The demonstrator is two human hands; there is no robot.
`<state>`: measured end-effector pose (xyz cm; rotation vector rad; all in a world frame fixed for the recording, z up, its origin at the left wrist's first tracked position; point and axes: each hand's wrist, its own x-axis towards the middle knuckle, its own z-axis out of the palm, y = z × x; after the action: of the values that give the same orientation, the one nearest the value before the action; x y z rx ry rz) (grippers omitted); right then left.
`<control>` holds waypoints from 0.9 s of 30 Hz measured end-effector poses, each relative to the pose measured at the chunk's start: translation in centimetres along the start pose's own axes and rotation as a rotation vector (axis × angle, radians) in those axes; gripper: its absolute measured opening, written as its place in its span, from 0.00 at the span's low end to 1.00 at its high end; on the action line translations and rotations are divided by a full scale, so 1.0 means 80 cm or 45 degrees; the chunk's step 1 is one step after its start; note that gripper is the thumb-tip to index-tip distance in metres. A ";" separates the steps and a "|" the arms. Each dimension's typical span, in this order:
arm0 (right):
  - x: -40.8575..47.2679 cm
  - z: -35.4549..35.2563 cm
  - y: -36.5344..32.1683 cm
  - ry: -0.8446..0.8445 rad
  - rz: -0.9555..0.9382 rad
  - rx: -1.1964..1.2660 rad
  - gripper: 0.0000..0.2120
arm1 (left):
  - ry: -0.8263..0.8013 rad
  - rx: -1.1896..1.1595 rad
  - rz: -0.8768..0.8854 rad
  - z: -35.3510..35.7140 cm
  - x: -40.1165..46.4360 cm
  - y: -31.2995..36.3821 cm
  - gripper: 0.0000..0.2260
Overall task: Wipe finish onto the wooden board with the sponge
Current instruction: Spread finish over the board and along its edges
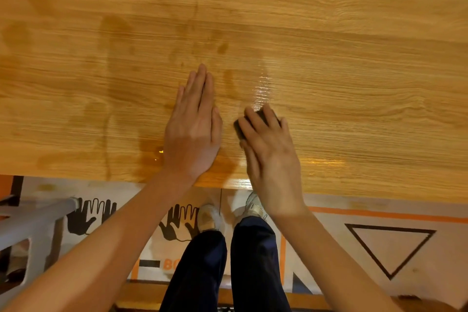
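A wide wooden board [329, 58] fills the upper part of the head view, with darker wet patches on its left half and a glossy streak near its middle. My right hand [268, 149] presses a dark sponge [239, 128] onto the board near the front edge; only the sponge's left end and a bit between the fingers show. My left hand [193, 129] lies flat on the board just left of it, palm down, fingers straight and together, holding nothing.
The board's front edge [76, 175] runs across the view. Below it, flattened cardboard [379, 248] with printed hands and triangles covers the floor. A grey plastic stool [33, 223] stands at the lower left. My legs and shoes are under the board's edge.
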<state>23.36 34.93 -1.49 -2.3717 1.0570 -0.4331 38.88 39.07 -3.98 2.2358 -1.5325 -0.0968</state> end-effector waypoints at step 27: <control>-0.072 -0.070 0.083 0.399 0.610 -0.114 0.18 | -0.136 0.038 -0.020 -0.006 0.002 0.000 0.24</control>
<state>13.03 33.74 -1.11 -2.0634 1.7635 -0.5957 39.06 39.05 -3.53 2.2996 -1.5808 -0.2025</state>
